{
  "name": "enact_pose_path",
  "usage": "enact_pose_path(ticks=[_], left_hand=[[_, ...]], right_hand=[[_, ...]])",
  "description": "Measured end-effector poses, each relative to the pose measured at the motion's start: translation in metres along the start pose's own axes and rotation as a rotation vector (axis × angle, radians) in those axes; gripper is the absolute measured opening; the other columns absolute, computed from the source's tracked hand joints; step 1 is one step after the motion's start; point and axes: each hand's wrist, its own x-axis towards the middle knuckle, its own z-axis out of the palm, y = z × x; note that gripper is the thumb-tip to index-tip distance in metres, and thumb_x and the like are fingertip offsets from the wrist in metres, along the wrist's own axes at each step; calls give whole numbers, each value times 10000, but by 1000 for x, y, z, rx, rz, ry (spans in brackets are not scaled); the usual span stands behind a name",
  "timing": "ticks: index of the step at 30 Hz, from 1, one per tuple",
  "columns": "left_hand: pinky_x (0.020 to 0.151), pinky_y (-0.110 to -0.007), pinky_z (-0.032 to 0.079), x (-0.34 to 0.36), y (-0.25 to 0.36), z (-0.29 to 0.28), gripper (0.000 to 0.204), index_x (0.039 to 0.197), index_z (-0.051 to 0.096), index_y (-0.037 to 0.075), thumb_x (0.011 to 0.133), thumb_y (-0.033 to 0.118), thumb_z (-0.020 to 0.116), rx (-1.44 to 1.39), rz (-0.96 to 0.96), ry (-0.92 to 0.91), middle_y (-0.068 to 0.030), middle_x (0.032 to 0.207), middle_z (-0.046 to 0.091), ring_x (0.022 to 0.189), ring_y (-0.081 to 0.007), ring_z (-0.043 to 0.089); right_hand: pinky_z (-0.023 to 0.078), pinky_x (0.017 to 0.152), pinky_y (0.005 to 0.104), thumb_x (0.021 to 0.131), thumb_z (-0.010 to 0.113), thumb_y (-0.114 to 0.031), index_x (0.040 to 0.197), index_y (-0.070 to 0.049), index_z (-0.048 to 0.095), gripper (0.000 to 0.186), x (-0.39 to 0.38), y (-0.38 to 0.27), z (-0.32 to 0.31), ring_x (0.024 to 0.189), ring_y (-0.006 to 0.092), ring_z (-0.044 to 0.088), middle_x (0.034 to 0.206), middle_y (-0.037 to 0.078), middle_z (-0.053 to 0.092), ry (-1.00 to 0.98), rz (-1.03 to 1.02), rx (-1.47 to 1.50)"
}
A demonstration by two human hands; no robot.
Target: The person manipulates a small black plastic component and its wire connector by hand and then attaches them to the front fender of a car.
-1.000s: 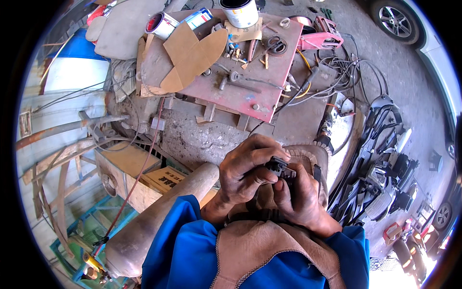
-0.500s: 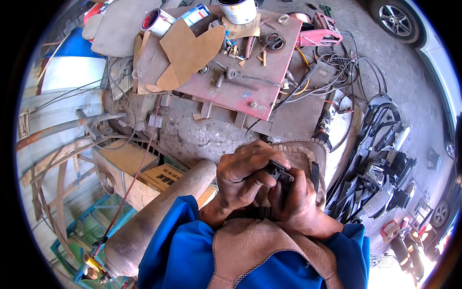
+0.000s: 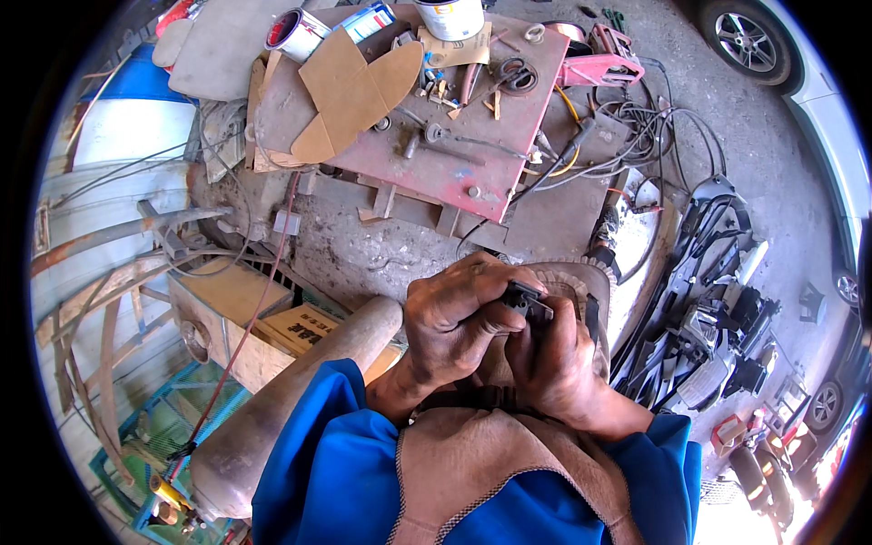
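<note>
Just above my lap, my left hand [image 3: 459, 322] grips a small dark part [image 3: 525, 300] between thumb and curled fingers. My right hand [image 3: 563, 372] holds the lower right side of the same part, close against my left, with its thumb raised. The part's exact shape is partly hidden by my fingers. Below my hands is a brown apron [image 3: 490, 454] over blue sleeves, and behind them is a brown padded surface [image 3: 568, 277], partly covered.
Ahead is a pink metal table [image 3: 495, 182] bearing cardboard [image 3: 354, 100], cans [image 3: 450, 16], scissors and small hardware. A cylinder [image 3: 272, 418] and crate [image 3: 213, 282] lie left. Cables [image 3: 668, 132], black plastic parts [image 3: 727, 300] and a parked car [image 3: 827, 163] are right.
The view has shifted slightly, with the table higher and further left in the frame. My hands have moved slightly with the small part, both still gripping it.
</note>
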Motion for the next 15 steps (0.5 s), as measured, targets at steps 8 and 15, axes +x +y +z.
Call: enact_pose_path(ticks=[8,15], left_hand=[[702,-346,553,-8,-5,3,315,932,653,-48,919,267,639,-36,-27,23,-157,830,686,771,-247,684],[728,-340,556,-6,0,4,338,948,644,-62,928,275,637,-22,-135,13,-165,863,692,807,-244,690]], right_hand=[[481,487,399,858,618,-31,1064,76,436,295,-5,-6,9,560,363,616,716,199,587,39,102,131],[464,463,431,820,650,-14,1021,88,449,303,5,6,6,529,366,582,684,194,556,39,-3,63]])
